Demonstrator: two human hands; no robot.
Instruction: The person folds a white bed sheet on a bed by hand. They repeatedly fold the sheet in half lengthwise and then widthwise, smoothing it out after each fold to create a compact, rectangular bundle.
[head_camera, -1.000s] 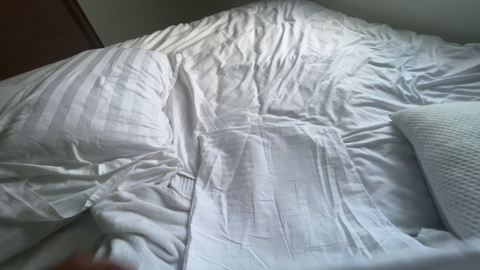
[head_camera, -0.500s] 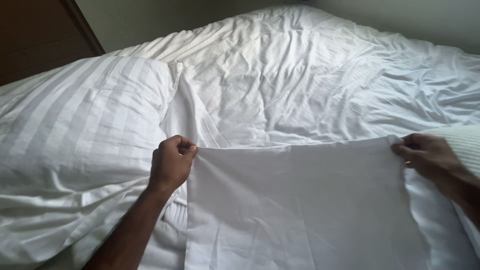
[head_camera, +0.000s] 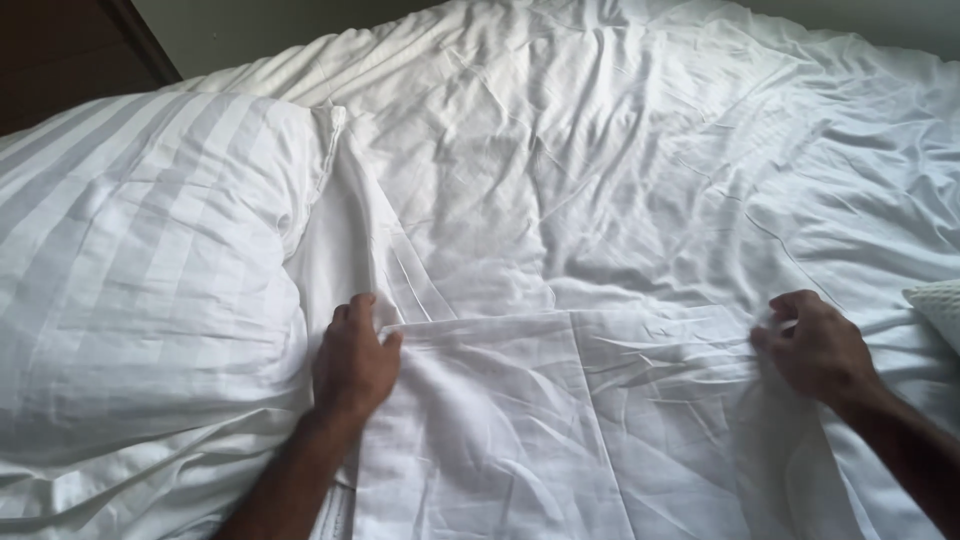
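A folded white cloth (head_camera: 560, 430) lies flat on the bed in front of me. My left hand (head_camera: 352, 362) rests on its far left corner, thumb and fingers pinching the edge. My right hand (head_camera: 815, 345) grips the far right corner the same way, fingers curled on the fabric. The cloth's top edge runs straight between the two hands, and a fold line runs down its middle.
A large striped white pillow (head_camera: 140, 260) lies at the left, against my left hand. A rumpled white duvet (head_camera: 640, 150) covers the bed beyond. A white textured cushion (head_camera: 940, 305) shows at the right edge. Dark wooden furniture (head_camera: 70, 50) stands at top left.
Both hands came into view holding the cloth up by its corners, then lowered it onto the bed. It now lies flat with a fold line down the middle.
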